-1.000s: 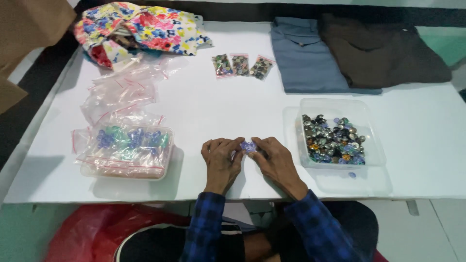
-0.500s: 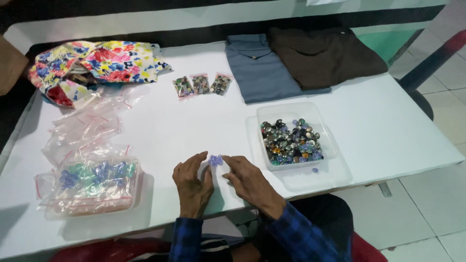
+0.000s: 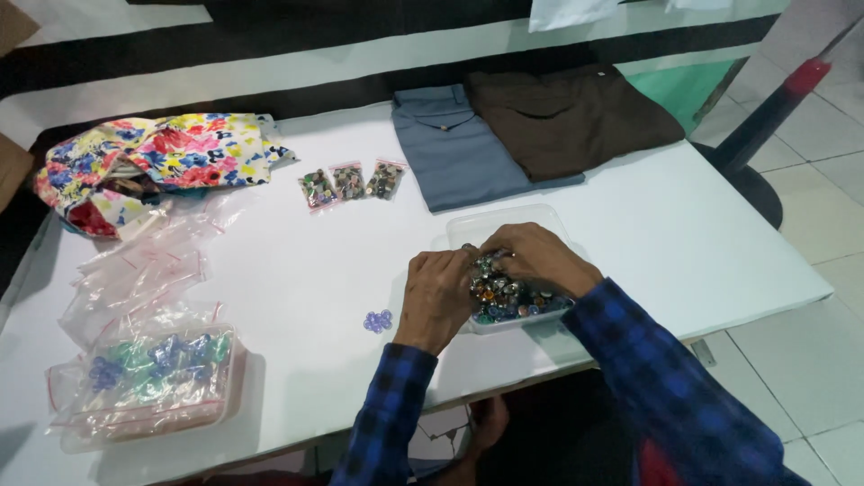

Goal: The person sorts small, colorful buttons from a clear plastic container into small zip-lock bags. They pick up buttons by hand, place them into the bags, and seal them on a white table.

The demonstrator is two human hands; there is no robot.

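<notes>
We have both hands down in the clear plastic tray (image 3: 468, 225) that sits on the white table (image 3: 297, 261) near its front edge, close enough that we reach it with bent elbows. The tray is heaped with small shiny beads (image 3: 513, 297), mixed dark, green and amber. Our left hand (image 3: 438, 292) rests at the tray's left rim, fingers curled inward over the heap, and our right hand (image 3: 531, 256) arches over the middle with fingertips drawn together among the beads; whether either hand actually pinches a bead we cannot tell, since the knuckles hide the tips. Just left of the left hand, apart from the tray, a tiny cluster of pale blue beads (image 3: 378, 320) lies alone on the bare table. Farther left is a second container (image 3: 144, 378) packed with bagged blue and green beads, and behind it a loose pile of empty clear zip bags (image 3: 144, 270) (within easy reach of the left arm). Three small filled bags (image 3: 351, 183) lie in a row toward the back, near a flowered cloth (image 3: 162, 153), a folded grey-blue garment (image 3: 450, 153) and a folded brown garment (image 3: 567, 117).
</notes>
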